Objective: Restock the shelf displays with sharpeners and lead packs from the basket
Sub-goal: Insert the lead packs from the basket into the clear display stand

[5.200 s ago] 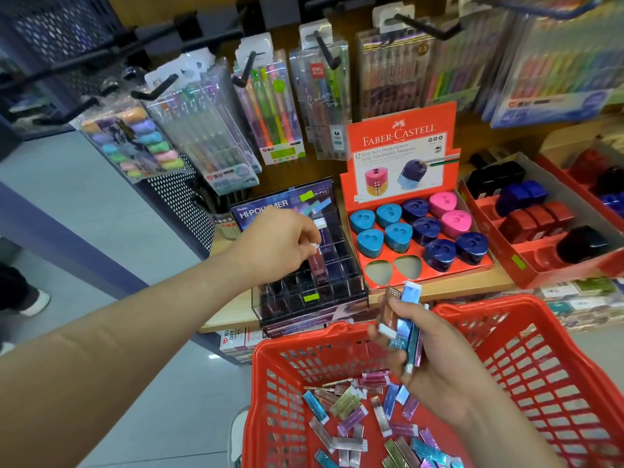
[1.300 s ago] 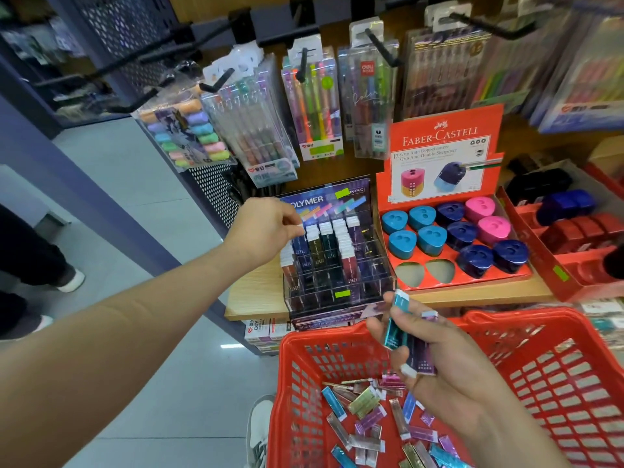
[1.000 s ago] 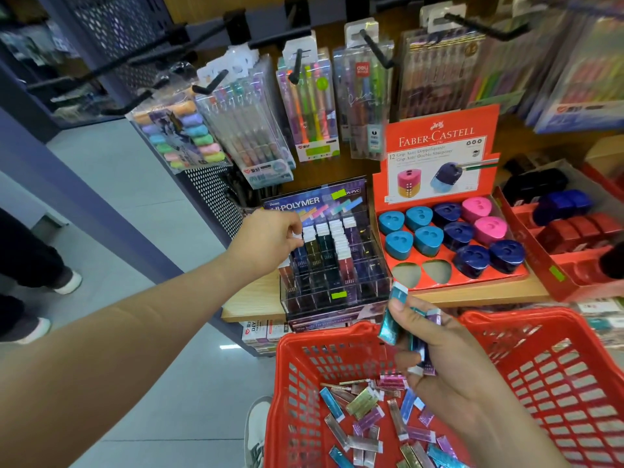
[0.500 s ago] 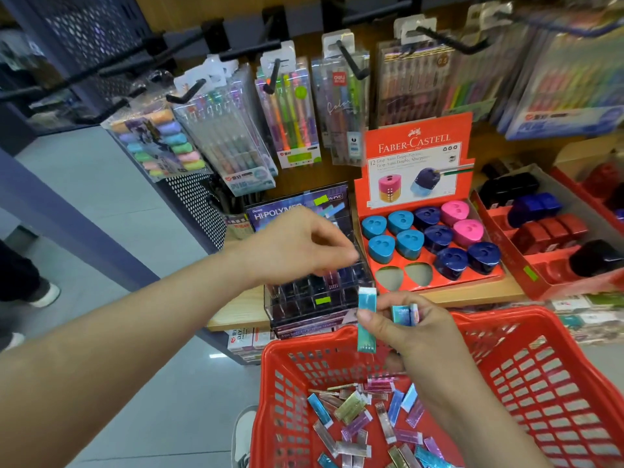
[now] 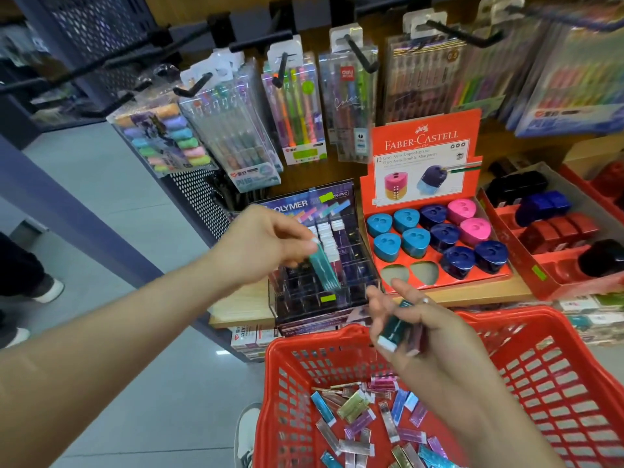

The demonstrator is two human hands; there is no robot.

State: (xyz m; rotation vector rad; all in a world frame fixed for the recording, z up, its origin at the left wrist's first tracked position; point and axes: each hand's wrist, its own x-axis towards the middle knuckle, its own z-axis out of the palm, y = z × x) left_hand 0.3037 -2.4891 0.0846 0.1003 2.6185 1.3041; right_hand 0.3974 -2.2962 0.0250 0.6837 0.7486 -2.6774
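1. My left hand (image 5: 266,241) pinches one slim teal lead pack (image 5: 324,270), tilted, above the clear acrylic compartment display (image 5: 320,265) on the wooden shelf (image 5: 236,305).
2. I judge it best to stand the pack upright over an empty near cell, then lower it straight.
3. My right hand (image 5: 415,329) holds a few more teal and purple packs (image 5: 393,327) over the red plastic basket (image 5: 540,383).
4. The basket holds many loose packs; far cells are filled; the red cardboard sharpener tray (image 5: 439,244), right, has two empty sockets.
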